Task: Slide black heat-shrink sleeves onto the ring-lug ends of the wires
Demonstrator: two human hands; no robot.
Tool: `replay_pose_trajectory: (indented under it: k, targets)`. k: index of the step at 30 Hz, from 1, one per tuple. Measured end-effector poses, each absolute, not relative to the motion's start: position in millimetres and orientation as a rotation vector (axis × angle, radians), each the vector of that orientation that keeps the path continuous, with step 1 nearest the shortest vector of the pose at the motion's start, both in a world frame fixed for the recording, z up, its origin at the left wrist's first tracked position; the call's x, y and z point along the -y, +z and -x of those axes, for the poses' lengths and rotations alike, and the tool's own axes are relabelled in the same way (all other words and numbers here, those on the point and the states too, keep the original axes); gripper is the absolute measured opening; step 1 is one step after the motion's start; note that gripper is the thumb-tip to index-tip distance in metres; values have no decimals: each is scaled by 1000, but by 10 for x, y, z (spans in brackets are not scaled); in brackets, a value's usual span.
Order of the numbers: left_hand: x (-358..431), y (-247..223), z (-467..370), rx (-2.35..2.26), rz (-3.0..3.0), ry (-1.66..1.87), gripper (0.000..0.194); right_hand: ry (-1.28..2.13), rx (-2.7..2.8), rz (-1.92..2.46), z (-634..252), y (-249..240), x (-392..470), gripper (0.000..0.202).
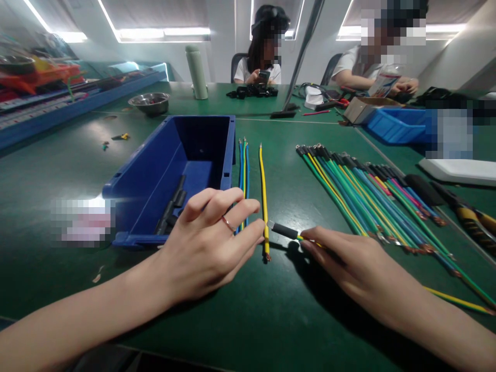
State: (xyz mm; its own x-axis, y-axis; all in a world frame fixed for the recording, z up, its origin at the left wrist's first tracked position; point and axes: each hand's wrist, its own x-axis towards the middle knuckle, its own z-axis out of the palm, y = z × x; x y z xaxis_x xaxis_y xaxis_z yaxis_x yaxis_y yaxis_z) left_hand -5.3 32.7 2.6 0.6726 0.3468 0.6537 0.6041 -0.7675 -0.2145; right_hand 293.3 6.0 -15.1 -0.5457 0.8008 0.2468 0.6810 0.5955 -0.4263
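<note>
Pinched in my right hand (341,258) is a green-yellow cable with a black sleeve (284,230) and a metal lug at its tip, pointing left. My left hand (220,237) has its fingers bent, thumb side hidden, with the fingertips close to that lug; whether it holds anything does not show. A yellow cable (264,191) lies on the green table between the hands. Several blue and green-yellow cables (244,160) lie partly under my left hand. Beside them stands a blue bin (143,181) with black sleeves (170,209) inside.
Many sleeved cables (356,191) lie in a row at the right, near pliers (470,217). Further back are a metal bowl (150,103), a green bottle (197,72), a cardboard box (362,110) and a light-blue bin (399,125). Two people sit across the table.
</note>
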Motion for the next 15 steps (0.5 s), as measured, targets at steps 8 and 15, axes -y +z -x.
replay_pose_trajectory:
  k: [8,15]
  targets:
    - [-331,7,111,708,2547,-997,37,249,2380,1196,-2969,-184,-36,23]
    - [-531,313,423,755,2172,-1028,26,19,2382,1184,-2980,-161,-56,38]
